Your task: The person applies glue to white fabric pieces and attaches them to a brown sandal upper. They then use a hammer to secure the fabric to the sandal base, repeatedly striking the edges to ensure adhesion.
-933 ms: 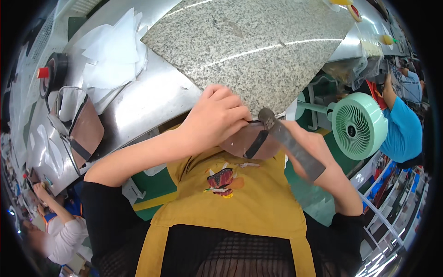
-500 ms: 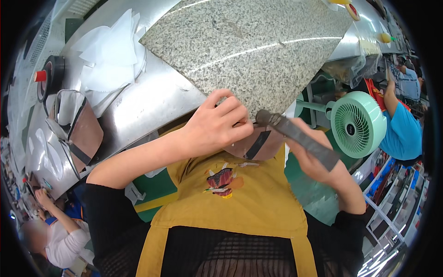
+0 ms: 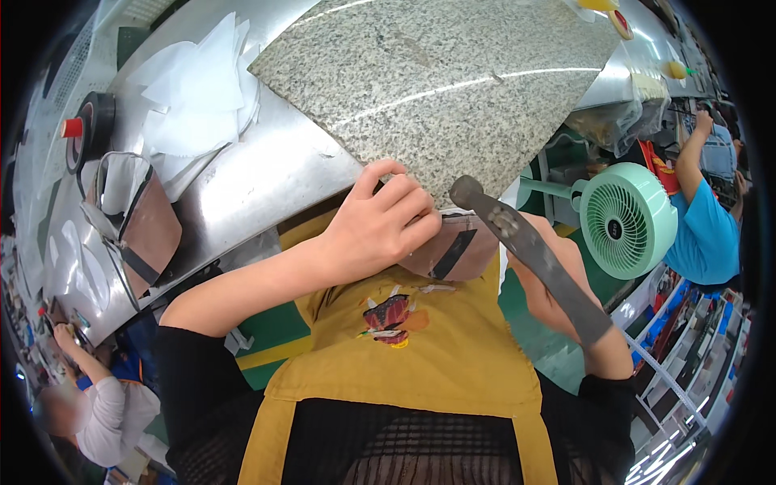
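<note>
My left hand (image 3: 378, 220) is closed on a brown leather-like piece (image 3: 478, 257) with a black strip across it, keeping it at the near corner of the speckled stone slab (image 3: 428, 113). The piece's far edge is partly hidden under my fingers. My right hand (image 3: 551, 271) grips a hammer (image 3: 533, 257), its dark metal head covering part of the hand. Its round face is raised above and to the right of the piece, apart from it. The handle is hidden behind the head and hand.
On the metal table at left are white sheets (image 3: 198, 101), a black tape roll (image 3: 99, 129) and another brown piece with black trim (image 3: 153, 230). A green fan (image 3: 626, 222) stands at right. Co-workers appear at the right (image 3: 703, 242) and lower left (image 3: 117, 412).
The hammer head has lifted slightly away from the piece, and my right hand has shifted slightly down and right. My left hand stays nearly in place on the brown piece.
</note>
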